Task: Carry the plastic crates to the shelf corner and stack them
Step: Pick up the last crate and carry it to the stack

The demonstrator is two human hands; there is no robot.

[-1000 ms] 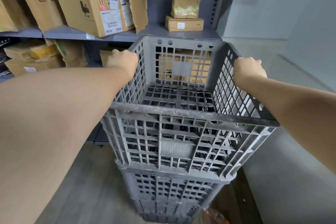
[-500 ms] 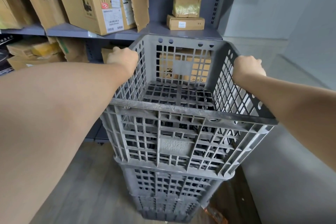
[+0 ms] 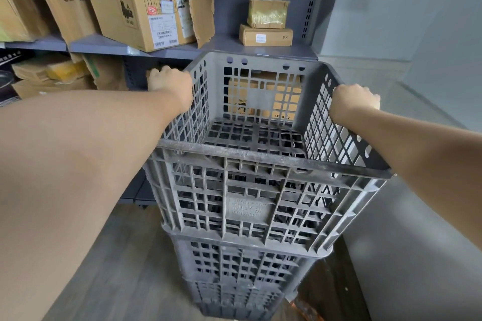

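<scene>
The top crate [image 3: 250, 185] sits at the centre of the view, resting on a stack of lower crates [image 3: 240, 279] that descends toward 6 o'clock. The left hand [image 3: 170, 83] is closed over the crate's left rim at 10 o'clock. The right hand [image 3: 356, 103] is closed over the right rim at 2 o'clock. The hands are well apart, one on each side wall.

Edges and clearance:
- The far rim of the top crate lies just below the front edge of the shelf [image 3: 182, 52] at 12 o'clock; whether they touch cannot be determined.
- The grey wall [image 3: 430, 34] runs from 1 o'clock down to 4 o'clock, near the crate's right wall.
- Open wooden floor [image 3: 125, 268] extends at 7 o'clock, left of the stack.

Surrounding objects:
- A large labelled carton [image 3: 140, 15] stands on the shelf at 11 o'clock, overhanging its front edge.
- A flat box [image 3: 266, 35] with a wrapped parcel [image 3: 267, 12] on top stands at 12 o'clock.
- A torn cardboard sheet [image 3: 202, 0] stands upright between the carton and the flat box.
- A brown box [image 3: 263, 96] is visible through the crate's far lattice, on a lower level.
</scene>
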